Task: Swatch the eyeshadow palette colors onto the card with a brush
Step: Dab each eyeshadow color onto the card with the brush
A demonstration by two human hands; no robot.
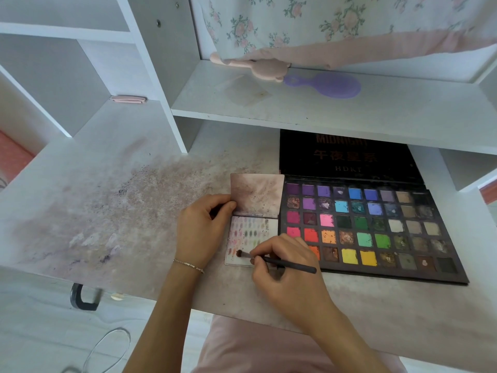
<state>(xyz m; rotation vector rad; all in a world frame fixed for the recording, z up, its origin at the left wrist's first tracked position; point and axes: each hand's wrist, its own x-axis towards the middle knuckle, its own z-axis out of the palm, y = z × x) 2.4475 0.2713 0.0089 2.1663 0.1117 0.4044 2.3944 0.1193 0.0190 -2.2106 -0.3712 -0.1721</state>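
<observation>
A large black eyeshadow palette (376, 232) lies open on the desk, with several rows of coloured pans and its lid (347, 154) tilted back. Just left of it lies a small white card (252, 238) covered with rows of faint colour swatches, with a stained flap (256, 193) raised behind it. My right hand (285, 275) grips a thin dark brush (277, 261), whose tip touches the card's lower left part. My left hand (201, 230) pinches the left edge of the flap and rests beside the card.
The white desk top (115, 211) is stained with powder to the left. A shelf (322, 109) overhangs the palette lid and carries a purple hairbrush (328, 84) and a pink object (258, 67). A dark hook (82, 297) hangs at the front edge.
</observation>
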